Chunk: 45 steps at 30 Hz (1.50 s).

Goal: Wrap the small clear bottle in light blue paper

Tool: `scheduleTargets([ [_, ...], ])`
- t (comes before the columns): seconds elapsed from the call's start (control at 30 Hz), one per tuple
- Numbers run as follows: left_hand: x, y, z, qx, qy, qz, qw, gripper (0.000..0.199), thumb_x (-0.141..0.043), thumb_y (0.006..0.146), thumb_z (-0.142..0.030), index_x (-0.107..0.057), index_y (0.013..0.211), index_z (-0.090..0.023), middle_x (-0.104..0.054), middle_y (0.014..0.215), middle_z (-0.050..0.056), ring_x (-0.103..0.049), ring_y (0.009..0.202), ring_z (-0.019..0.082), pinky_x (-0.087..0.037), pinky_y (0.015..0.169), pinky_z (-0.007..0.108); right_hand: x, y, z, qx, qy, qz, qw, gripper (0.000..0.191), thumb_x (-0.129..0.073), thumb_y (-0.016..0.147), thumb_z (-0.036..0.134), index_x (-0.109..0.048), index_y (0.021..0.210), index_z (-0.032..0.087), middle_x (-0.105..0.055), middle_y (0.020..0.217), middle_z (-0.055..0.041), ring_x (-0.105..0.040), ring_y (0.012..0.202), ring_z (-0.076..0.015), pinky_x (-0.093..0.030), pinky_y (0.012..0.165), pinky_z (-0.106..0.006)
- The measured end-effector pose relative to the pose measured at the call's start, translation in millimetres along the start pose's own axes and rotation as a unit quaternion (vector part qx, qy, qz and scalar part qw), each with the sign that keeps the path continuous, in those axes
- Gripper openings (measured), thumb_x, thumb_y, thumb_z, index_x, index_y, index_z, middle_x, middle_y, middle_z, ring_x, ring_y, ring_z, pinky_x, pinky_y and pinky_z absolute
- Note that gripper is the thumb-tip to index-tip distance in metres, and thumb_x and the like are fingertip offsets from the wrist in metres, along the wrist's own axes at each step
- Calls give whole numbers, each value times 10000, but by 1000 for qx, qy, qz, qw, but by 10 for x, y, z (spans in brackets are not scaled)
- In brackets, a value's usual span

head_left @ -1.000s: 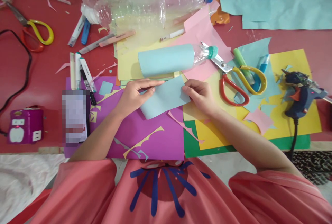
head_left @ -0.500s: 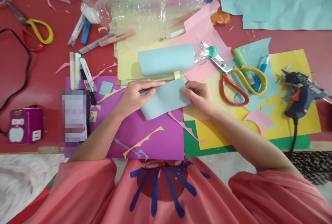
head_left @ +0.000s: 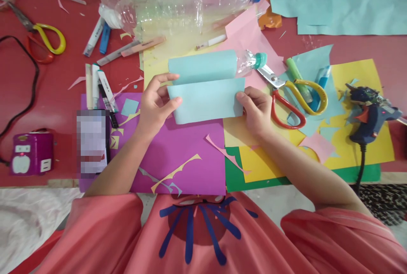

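Between my two hands is a light blue sheet of paper (head_left: 208,101), curved along its lower edge. My left hand (head_left: 155,106) pinches its left end, the thumb in front and the fingers behind or above. At the right end my right hand (head_left: 257,109) grips it between thumb and bent fingers. Just beyond lies a clear plastic bottle (head_left: 246,63) with a green cap, on its side. Light blue paper (head_left: 202,64) is wrapped around the bottle's body, and the held sheet overlaps its near side in view.
Large scissors (head_left: 299,96) lie right of the bottle, with a glue gun (head_left: 370,115) farther right. Several markers (head_left: 95,85), a phone (head_left: 92,142) and a purple power adapter (head_left: 31,154) are at left. Clear bottles (head_left: 178,11) lie behind. Paper scraps (head_left: 227,155) litter the purple sheet (head_left: 190,172).
Both hands have moved the light blue sheet away from me, up against the wrapped bottle in view. My left hand has shifted to the sheet's left end, and the sheet is straighter.
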<state>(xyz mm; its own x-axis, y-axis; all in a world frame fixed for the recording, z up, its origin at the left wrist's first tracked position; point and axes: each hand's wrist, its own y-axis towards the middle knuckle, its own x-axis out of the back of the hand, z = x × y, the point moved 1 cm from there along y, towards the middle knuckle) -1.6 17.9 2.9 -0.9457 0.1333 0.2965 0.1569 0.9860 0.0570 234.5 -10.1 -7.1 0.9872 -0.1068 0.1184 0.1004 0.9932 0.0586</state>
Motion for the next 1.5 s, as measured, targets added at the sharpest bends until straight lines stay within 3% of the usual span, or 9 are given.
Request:
scheduleTargets([
  [0.33,13,47,61,-37,-24,-90,995,337,-715,732,-446,-545,974,-285,-486,623,-59,-481,547,86,-393,512,236,-7,17,31,21,0,-7,1000,423,-599,840,482,-427,578,199,-276,552,37,-258,499,-74,-212,458,-256],
  [0.47,-19,77,143,-90,-40,-93,991,369,-705,733,-507,-518,957,-281,-492,614,-73,-472,502,71,-378,469,214,-8,44,-1,59,-2,-22,998,451,-596,828,521,-409,570,202,-264,544,43,-245,492,-71,-185,438,-251],
  [0.63,-48,66,87,-144,-65,-91,983,280,-690,760,-489,-561,879,-271,-576,721,-38,-538,589,80,-422,502,211,20,74,-28,81,-23,-47,995,448,-597,835,493,-395,560,202,-266,541,45,-248,488,-68,-184,438,-249],
  [0.8,-49,24,18,-121,7,-69,990,297,-651,800,-480,-616,693,-205,-589,652,-12,-506,538,79,-407,477,227,42,88,-40,81,-36,-51,995,441,-568,855,510,-410,579,205,-283,545,38,-265,484,-73,-199,442,-252],
  [1.03,-59,26,14,-110,5,-67,992,165,-696,785,-356,-689,754,-194,-654,729,-5,-570,604,80,-453,528,209,76,126,-48,67,-50,-59,995,484,-586,823,561,-389,557,208,-260,527,35,-245,471,-78,-184,439,-265],
  [1.2,-54,15,33,-107,-5,-83,991,82,-701,772,-285,-706,784,-204,-658,750,-7,-533,567,64,-424,486,201,79,131,-58,69,-55,-48,995,468,-577,841,533,-387,560,210,-269,513,35,-251,461,-79,-184,438,-270],
  [1.5,-67,-1,44,-112,-4,-97,989,187,-693,775,-401,-706,838,-225,-654,841,14,-514,521,61,-428,430,216,80,130,-88,56,-42,-56,996,454,-608,811,550,-440,561,210,-293,513,31,-271,460,-82,-192,437,-274],
])
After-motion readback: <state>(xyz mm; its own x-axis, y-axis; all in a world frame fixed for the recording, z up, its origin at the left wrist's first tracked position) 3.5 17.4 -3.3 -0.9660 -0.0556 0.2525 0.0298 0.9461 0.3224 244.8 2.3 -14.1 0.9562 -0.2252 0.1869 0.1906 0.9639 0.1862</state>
